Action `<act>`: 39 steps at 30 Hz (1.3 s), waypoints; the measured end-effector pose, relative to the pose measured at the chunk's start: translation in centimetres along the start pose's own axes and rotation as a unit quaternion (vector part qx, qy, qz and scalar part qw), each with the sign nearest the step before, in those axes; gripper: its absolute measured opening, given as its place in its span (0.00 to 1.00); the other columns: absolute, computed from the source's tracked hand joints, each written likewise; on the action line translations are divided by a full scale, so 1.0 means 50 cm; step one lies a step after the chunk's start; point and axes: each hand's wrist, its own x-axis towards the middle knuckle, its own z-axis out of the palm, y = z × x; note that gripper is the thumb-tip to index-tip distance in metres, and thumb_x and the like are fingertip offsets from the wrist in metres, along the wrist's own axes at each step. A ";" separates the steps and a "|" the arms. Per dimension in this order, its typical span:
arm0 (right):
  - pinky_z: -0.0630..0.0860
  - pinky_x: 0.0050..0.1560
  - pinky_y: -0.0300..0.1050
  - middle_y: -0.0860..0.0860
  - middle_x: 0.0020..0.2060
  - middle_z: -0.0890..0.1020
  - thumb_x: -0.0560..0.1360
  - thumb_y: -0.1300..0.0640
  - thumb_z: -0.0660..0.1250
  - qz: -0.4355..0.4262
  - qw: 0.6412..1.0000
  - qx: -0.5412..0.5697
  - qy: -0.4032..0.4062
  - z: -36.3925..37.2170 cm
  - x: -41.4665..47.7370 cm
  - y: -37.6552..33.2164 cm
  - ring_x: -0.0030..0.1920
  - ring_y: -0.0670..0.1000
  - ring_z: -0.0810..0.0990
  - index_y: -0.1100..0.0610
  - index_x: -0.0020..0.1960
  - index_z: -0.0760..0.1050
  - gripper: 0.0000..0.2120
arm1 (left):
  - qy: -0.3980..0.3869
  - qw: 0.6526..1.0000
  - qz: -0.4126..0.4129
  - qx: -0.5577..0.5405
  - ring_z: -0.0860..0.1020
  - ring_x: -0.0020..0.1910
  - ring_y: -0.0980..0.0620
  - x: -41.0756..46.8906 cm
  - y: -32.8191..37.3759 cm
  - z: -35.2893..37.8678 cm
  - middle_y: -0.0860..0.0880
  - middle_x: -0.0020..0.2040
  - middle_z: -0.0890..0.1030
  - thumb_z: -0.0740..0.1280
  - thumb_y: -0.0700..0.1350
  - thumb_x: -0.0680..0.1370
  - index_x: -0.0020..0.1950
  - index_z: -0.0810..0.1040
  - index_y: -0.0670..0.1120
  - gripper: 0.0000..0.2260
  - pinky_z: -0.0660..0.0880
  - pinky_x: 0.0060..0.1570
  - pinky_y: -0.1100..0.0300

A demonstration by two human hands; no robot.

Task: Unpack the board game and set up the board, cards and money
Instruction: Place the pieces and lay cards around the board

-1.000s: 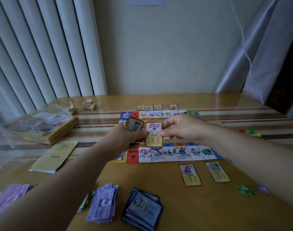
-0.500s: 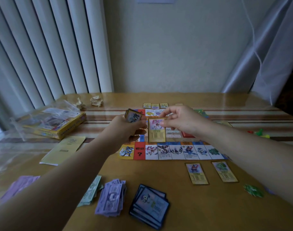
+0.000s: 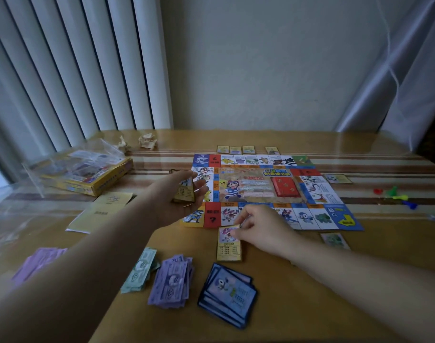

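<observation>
Head view: the yellow box (image 3: 87, 179) at left held a plastic bag (image 3: 92, 154). The left hand (image 3: 171, 196) gripped a card stack (image 3: 185, 193); the right hand (image 3: 258, 229), earlier above the board (image 3: 261, 189), pinched one card (image 3: 228, 247) flat on the surface (image 3: 310, 293) beside its near edge.

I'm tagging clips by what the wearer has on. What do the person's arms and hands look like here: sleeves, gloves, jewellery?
Both are bare. The left hand and right hand wear no gloves, and no sleeve shows on either arm up to the frame edge. No watch, bracelet or ring is visible, though the picture is dim and soft, so a thin band could be missed.
</observation>
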 end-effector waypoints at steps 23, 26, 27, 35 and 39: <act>0.72 0.40 0.29 0.45 0.40 0.79 0.74 0.50 0.69 -0.096 0.990 0.078 0.067 -0.125 0.011 -0.080 0.39 0.39 0.76 0.54 0.49 0.79 0.08 | -0.200 0.978 -0.058 -0.030 0.80 0.53 0.39 -0.035 -0.039 0.047 0.36 0.58 0.79 0.52 0.44 0.80 0.64 0.73 0.36 0.19 0.78 0.50 0.45; 0.73 0.46 0.36 0.50 0.43 0.82 0.72 0.48 0.71 -0.067 0.991 0.106 0.047 -0.148 0.019 -0.090 0.44 0.44 0.79 0.56 0.48 0.79 0.12 | -0.191 0.981 -0.038 -0.003 0.83 0.49 0.41 -0.039 -0.027 0.077 0.36 0.55 0.81 0.52 0.36 0.81 0.64 0.70 0.33 0.15 0.81 0.45 0.49; 0.73 0.46 0.35 0.49 0.43 0.83 0.72 0.49 0.72 -0.058 0.989 0.126 0.044 -0.155 0.022 -0.093 0.43 0.43 0.80 0.57 0.49 0.79 0.12 | -0.194 0.981 -0.030 0.008 0.83 0.48 0.43 -0.041 -0.020 0.087 0.36 0.54 0.81 0.52 0.35 0.81 0.62 0.71 0.32 0.14 0.81 0.44 0.50; 0.69 0.50 0.40 0.43 0.29 0.82 0.68 0.48 0.74 -0.024 0.988 0.147 0.049 -0.204 0.033 -0.101 0.41 0.40 0.80 0.54 0.38 0.78 0.10 | -0.207 0.972 0.044 0.103 0.84 0.44 0.49 -0.044 0.008 0.133 0.41 0.45 0.84 0.56 0.35 0.80 0.50 0.77 0.35 0.10 0.81 0.44 0.52; 0.68 0.63 0.44 0.45 0.28 0.83 0.68 0.51 0.75 -0.023 0.988 0.146 0.030 -0.208 0.028 -0.082 0.34 0.38 0.81 0.54 0.37 0.79 0.07 | -0.199 0.970 0.043 0.130 0.84 0.44 0.51 -0.034 -0.014 0.142 0.44 0.45 0.85 0.59 0.35 0.80 0.49 0.78 0.37 0.08 0.81 0.45 0.51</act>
